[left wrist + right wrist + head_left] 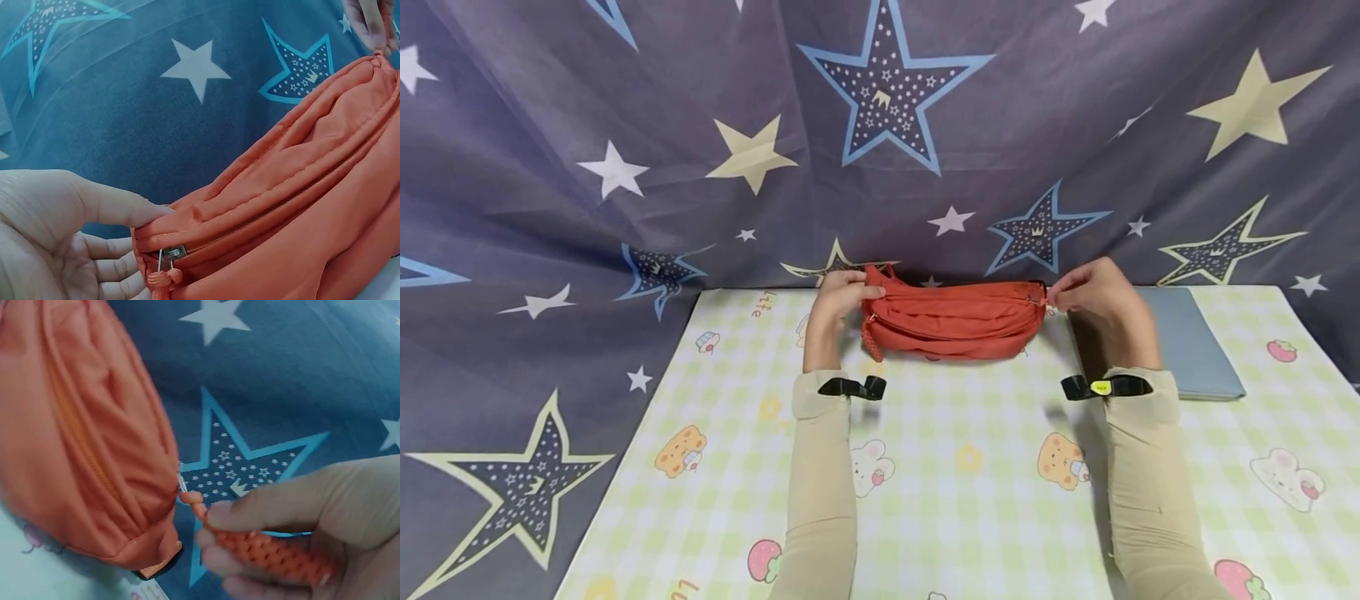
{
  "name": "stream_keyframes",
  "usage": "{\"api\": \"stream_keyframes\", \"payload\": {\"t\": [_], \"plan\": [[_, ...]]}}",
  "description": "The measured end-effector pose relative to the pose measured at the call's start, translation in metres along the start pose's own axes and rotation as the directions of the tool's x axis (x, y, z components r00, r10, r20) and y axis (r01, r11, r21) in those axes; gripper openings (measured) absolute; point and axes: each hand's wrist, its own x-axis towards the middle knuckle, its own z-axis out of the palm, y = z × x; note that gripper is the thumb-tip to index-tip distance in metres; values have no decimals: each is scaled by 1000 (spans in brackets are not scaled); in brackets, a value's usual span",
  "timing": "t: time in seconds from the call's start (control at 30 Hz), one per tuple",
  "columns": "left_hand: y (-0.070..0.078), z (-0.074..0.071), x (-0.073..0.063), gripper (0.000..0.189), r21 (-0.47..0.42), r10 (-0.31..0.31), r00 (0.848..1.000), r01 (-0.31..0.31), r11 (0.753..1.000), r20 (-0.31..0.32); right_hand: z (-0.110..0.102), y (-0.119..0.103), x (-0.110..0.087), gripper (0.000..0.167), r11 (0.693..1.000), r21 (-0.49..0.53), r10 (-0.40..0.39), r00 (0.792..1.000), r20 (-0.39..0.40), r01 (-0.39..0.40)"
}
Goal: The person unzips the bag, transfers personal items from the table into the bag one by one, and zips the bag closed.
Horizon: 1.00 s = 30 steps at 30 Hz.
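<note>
Red bag at twelve o'clock on the worktop, left hand pinching its nine o'clock end, right hand pinching its braided pull at three o'clock, fingers curled, flat blue item beyond.

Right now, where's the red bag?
In the head view, the red bag is at the table's far edge, by the starry curtain, between the left hand and right hand, left of the flat blue item.
</note>
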Motion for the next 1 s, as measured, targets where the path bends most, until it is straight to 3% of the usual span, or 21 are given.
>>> {"api": "stream_keyframes", "payload": {"t": [0.1, 0.17, 0.23, 0.27, 0.37, 0.47, 0.53, 0.6, 0.7, 0.77, 0.83, 0.9, 1.0], "plan": [[0, 0, -1, 67, 13, -3, 1000, 3, 1000, 11, 9, -10, -1, 16, 986, -150, -87, 994, -74, 75], [0, 0, -2, 67, 20, -5, 1000, 5, 1000, 22, 18, -19, -1, 15, 963, -218, -189, 974, -122, 159], [1, 0, -3, 68, 28, -13, 999, 12, 1000, 31, 29, -28, 2, 14, 933, -255, -291, 949, -119, 255], [1, 0, -3, 68, 27, -16, 999, 15, 1000, 34, 35, -33, 4, 13, 914, -275, -335, 937, -97, 298], [1, 0, -5, 69, 31, -23, 999, 23, 999, 26, 51, -48, 13, 12, 878, -323, -366, 930, 23, 353], [2, 0, -8, 67, 65, -11, 1000, 12, 998, -16, 62, -60, 24, 10, 847, -381, -331, 928, 169, 371], [5, 2, -12, 62, 148, 15, 996, -2, 989, -84, 67, -65, 30, 11, 821, -429, -300, 924, 237, 376], [12, 7, -18, 54, 268, 64, 983, -16, 963, -171, 69, -67, 34, 16, 799, -469, -264, 920, 289, 377], [25, 18, -28, 35, 435, 136, 946, 6, 901, -295, 71, -65, 40, 26, 767, -532, -208, 922, 326, 360], [33, 29, -34, 19, 507, 164, 933, 24, 862, -321, 71, -63, 42, 30, 754, -555, -185, 924, 335, 352], [37, 42, -39, 20, 541, 161, 938, 34, 841, -308, 73, -60, 44, 31, 750, -563, -181, 927, 330, 347], [37, 54, -42, 28, 577, 145, 954, 34, 816, -262, 75, -59, 45, 29, 750, -563, -195, 928, 316, 349], [32, 71, -42, 35, 595, 97, 974, 45, 802, -204, 77, -59, 45, 17, 754, -551, -222, 928, 298, 357]]}}
